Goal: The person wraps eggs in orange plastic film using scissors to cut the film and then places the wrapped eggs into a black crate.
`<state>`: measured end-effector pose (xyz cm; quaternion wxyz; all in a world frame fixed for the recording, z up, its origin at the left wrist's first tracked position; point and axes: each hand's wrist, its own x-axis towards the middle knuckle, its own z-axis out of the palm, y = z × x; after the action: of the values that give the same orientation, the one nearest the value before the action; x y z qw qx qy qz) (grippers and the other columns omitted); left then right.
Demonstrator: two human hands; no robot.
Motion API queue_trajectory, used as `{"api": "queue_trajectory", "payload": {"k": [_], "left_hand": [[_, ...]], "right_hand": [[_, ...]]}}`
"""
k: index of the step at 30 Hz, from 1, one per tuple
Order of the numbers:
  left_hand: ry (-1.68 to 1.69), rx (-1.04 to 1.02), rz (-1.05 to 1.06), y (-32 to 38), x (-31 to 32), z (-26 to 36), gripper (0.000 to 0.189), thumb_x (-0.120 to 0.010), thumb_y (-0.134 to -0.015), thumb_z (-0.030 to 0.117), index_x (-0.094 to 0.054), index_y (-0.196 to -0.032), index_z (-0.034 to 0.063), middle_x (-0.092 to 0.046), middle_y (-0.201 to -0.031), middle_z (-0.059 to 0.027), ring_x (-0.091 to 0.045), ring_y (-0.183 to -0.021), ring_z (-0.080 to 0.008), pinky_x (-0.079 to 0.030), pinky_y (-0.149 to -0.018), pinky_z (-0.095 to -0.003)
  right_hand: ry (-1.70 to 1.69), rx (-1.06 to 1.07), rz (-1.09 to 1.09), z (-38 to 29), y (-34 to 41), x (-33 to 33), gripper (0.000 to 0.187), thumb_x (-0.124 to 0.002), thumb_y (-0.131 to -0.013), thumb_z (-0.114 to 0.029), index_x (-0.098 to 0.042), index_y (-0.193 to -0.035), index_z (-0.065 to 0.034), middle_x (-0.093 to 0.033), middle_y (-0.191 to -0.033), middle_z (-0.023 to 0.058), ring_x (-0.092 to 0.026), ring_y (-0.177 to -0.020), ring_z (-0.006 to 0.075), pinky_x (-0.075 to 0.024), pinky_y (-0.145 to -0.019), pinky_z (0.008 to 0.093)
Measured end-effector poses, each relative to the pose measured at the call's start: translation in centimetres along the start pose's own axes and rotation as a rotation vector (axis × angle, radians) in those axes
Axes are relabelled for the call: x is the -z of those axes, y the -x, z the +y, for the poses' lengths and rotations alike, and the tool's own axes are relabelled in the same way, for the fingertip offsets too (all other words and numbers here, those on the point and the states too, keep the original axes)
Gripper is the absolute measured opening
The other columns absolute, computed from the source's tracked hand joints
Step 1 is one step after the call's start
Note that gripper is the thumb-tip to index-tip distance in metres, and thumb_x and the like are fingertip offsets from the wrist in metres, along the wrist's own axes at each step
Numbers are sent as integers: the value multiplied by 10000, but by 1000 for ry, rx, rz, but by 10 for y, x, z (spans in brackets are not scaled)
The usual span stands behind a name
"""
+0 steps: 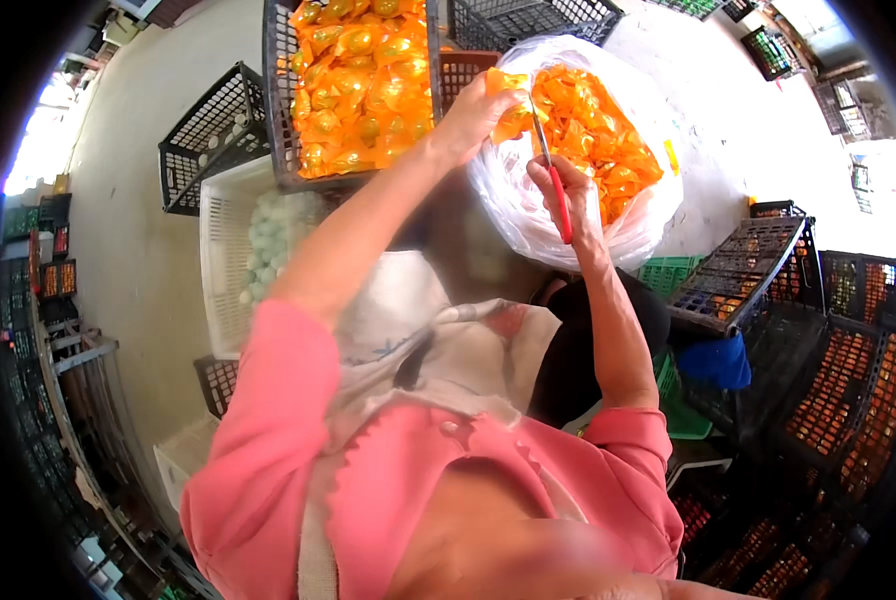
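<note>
My left hand (472, 112) pinches an orange plastic film wrapper (509, 124) above the near-left rim of a large clear plastic bag (508, 217). In my right hand (574, 196) is a pair of scissors (562, 210) with red handles. The blades point up and away, their tips at the wrapper's right side; whether they are cutting cannot be seen. Crumpled orange film packets (605, 142) fill the bag's mouth. Left of the bag stands a dark plastic crate (273, 97) full of round things wrapped in orange film (365, 90).
A white plastic crate (219, 262) holding pale green eggs (268, 240) stands by my left arm, partly hidden. Behind it is a black crate (215, 142) with a few pale pieces. Another black crate (530, 22) stands beyond the bag. Stacked crates (830, 390) line the right, near a blue cloth (718, 364).
</note>
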<state>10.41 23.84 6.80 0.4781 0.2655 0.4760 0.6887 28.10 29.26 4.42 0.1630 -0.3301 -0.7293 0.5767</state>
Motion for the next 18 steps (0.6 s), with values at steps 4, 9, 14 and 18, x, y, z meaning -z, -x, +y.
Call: {"api": "queue_trajectory", "payload": {"k": [4, 9, 14, 18], "left_hand": [[-10, 74, -150, 6, 1, -11, 316, -535, -859, 125, -440, -1155, 72, -557, -1074, -62, -591, -924, -150, -532, -735, -335], [100, 206, -183, -7, 14, -13, 327, -581, -835, 126, -461, -1132, 62, -584, -1033, -73, -607, -875, -151, -534, -701, -302], [-55, 205, -153, -11, 15, -12, 362, -689, -777, 178, -526, -1064, 30, -606, -962, -54, -601, -859, -123, -517, -716, -272], [-83, 246, -162, -3, 39, -15, 410, -683, -777, 174, -541, -1120, 0, -615, -1021, -72, -601, -873, -114, -502, -746, -259]], "right_hand": [[-18, 84, -40, 9, -1, 10, 298, -631, -829, -319, -603, -908, -33, -526, -639, 7, -474, -605, 81, -391, -549, 225], [66, 153, 1, 8, 1, 20, 324, -648, -816, -312, -595, -955, -24, -566, -681, 26, -521, -655, 97, -433, -624, 237], [121, 140, 61, 8, 0, 29, 330, -679, -786, -298, -610, -937, -13, -585, -687, 74, -547, -653, 136, -448, -639, 263], [388, 189, 37, 10, -2, 20, 327, -692, -775, -269, -612, -982, -29, -607, -722, 102, -569, -641, 160, -467, -628, 292]]}}
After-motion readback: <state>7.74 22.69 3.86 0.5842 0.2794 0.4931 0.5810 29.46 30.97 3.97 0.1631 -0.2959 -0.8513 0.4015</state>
